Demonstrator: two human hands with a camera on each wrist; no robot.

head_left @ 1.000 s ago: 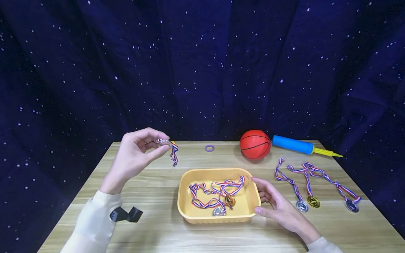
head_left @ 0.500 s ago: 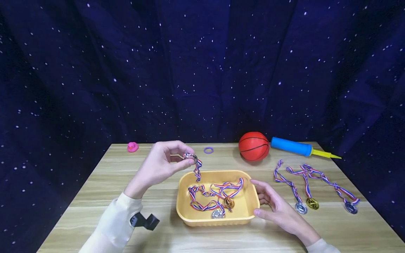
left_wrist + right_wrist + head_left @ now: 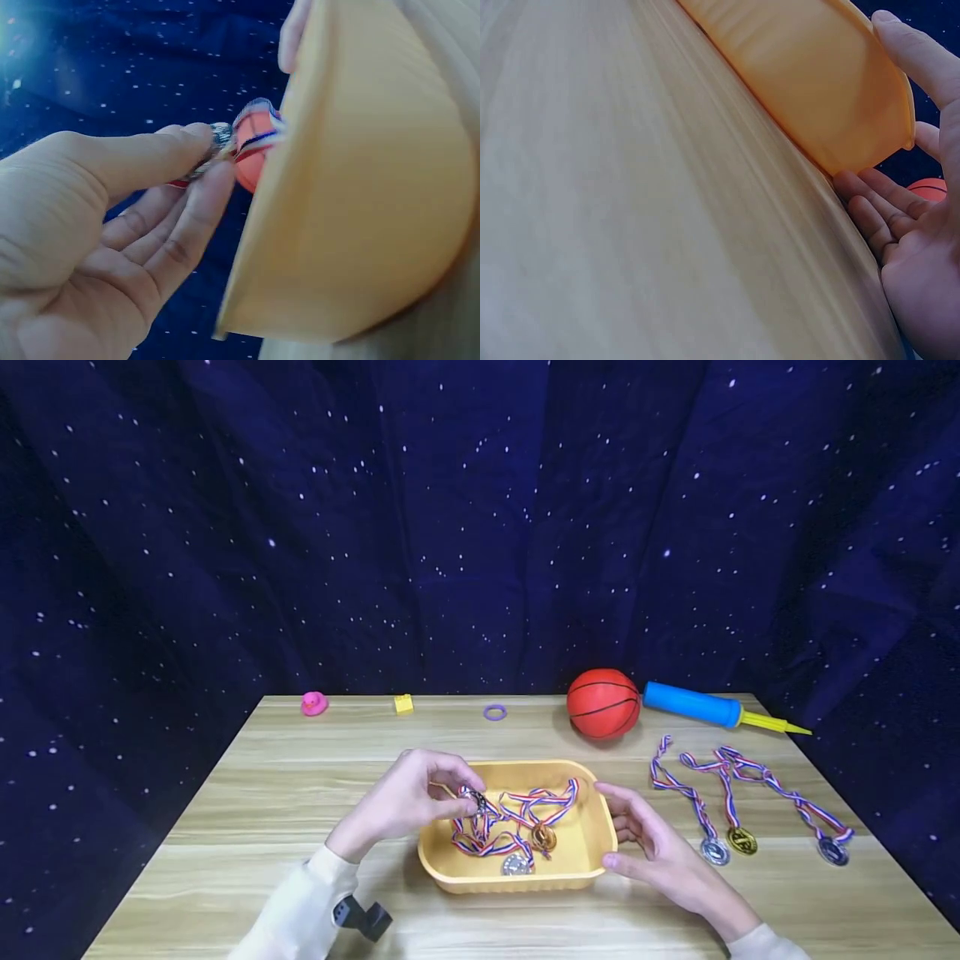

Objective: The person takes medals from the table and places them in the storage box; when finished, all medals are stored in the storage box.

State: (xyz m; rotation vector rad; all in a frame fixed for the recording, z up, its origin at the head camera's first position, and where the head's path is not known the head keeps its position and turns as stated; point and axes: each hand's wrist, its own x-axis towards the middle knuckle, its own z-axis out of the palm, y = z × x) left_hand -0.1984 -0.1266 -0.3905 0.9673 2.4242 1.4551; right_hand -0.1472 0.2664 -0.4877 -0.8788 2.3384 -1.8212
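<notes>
My left hand pinches a silver-coloured medal between thumb and fingertips, over the left part of a yellow plastic bin. Its red, white and blue ribbon hangs down past the bin's rim. Inside the bin lie a silver medal and a bronze-coloured medal with tangled ribbons. At the bin's right end rests my right hand, thumb at the front corner of the rim and index finger toward the back. Its other fingers are relaxed against the outer wall, low near the table.
To the right lie two silver medals, a nearer one and a farther one, and a gold medal. Along the back stand a pink duck, yellow block, purple ring, red ball and blue pump.
My left hand has carried the medal rightward and down, from the table's back left to over the bin. The duck and block behind it have come into view. My right hand has stayed put.
</notes>
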